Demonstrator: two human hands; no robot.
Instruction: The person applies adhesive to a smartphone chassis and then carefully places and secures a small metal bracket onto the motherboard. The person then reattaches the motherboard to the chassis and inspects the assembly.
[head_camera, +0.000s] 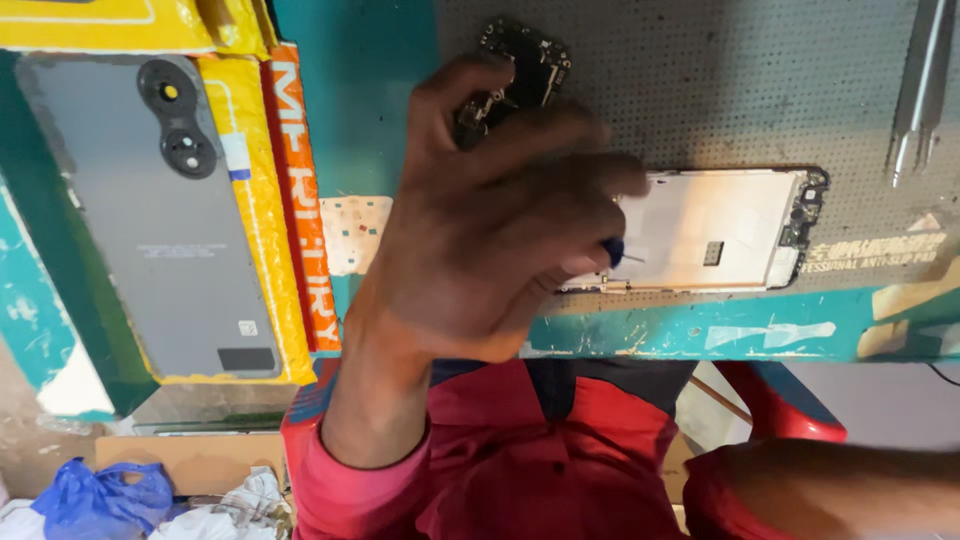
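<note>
My left hand (490, 235) reaches over the bench from the lower left, blurred, with a pink sleeve at the wrist. Its fingers are closed on a small blue-handled screwdriver (614, 251), whose thin tip points right over an opened phone frame (715, 230). The frame lies flat on the grey mat, white inside with a small dark part in the middle. A dark circuit board (525, 55) sits at the tip of my raised finger; whether it is gripped I cannot tell. Only my right forearm (840, 485) shows at the bottom right, its hand out of frame.
A grey phone back cover (150, 220) lies on a yellow package at the left. Metal tweezers (922, 90) rest at the top right of the perforated grey mat (700, 80). A teal bench edge (700, 335), a red stool (780, 400) and a blue bag (100, 495) are below.
</note>
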